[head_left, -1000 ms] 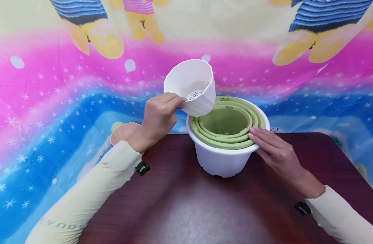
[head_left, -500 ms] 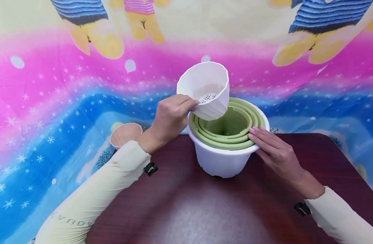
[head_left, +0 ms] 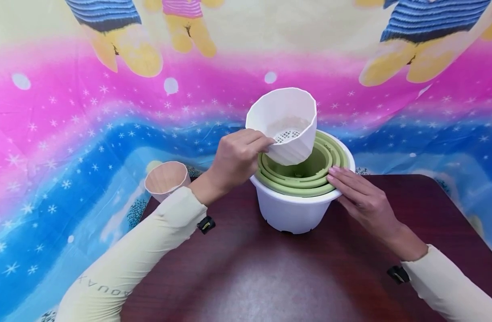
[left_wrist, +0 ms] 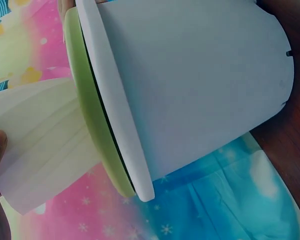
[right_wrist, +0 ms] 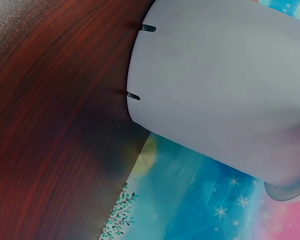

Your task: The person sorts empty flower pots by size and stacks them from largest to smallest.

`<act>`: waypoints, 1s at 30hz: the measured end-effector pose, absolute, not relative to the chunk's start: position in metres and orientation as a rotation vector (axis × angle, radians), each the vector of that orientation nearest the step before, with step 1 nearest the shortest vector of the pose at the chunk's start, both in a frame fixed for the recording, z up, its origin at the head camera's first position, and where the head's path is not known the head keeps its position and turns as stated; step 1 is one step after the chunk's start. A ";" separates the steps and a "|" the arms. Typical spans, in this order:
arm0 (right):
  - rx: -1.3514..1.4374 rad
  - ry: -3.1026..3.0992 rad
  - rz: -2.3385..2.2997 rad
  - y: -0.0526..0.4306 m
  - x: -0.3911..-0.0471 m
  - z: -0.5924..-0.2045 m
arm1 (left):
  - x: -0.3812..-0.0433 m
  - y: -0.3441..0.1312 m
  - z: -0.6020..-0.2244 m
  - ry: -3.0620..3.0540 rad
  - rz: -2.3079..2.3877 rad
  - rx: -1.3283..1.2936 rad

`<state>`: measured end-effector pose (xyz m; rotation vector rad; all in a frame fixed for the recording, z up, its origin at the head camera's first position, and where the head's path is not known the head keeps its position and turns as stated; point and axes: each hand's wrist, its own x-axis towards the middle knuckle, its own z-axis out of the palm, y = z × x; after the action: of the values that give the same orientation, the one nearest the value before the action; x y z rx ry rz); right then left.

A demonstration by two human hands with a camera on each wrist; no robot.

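My left hand (head_left: 242, 154) pinches the near rim of a white faceted flower pot (head_left: 292, 154) with a grid of holes in its bottom. The pot is tilted, its mouth toward me, and overlaps the opening of the nested green flower pots (head_left: 306, 192). Those sit inside a big white flower pot (head_left: 290, 212) that stands upright on the table. With its fingers over the right rim, my right hand (head_left: 360, 197) holds the big pot and the green rims. In the left wrist view the faceted pot (left_wrist: 45, 135) shows beside the green rim (left_wrist: 92, 115), with a fingertip on it.
Another faceted pot (head_left: 165, 179), pinkish inside, stands at the table's back left corner, partly behind my left forearm. The dark red-brown table (head_left: 270, 277) ends at a cartoon-printed cloth (head_left: 109, 112) hanging behind it.
My left hand has moved to the right and slightly down with the white faceted pot, bringing it over the green pots. My right hand has stayed at the rim.
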<state>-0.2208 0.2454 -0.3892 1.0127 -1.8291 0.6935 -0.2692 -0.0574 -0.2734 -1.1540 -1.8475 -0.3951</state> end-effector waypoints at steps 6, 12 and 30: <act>1.013 -1.824 0.696 0.246 -0.221 -0.389 | -0.269 -0.051 -0.276 -1.864 -0.397 -1.181; 1.012 -1.835 0.691 0.247 -0.222 -0.389 | -0.269 -0.045 -0.280 -1.896 -0.358 -1.217; 1.009 -1.851 0.682 0.249 -0.221 -0.392 | -0.270 -0.036 -0.295 -1.956 -0.294 -1.266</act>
<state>-0.2213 0.2488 -0.3922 1.0090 -1.8506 0.6820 -0.2702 -0.0361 -0.2950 -1.2664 -1.9555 -0.2936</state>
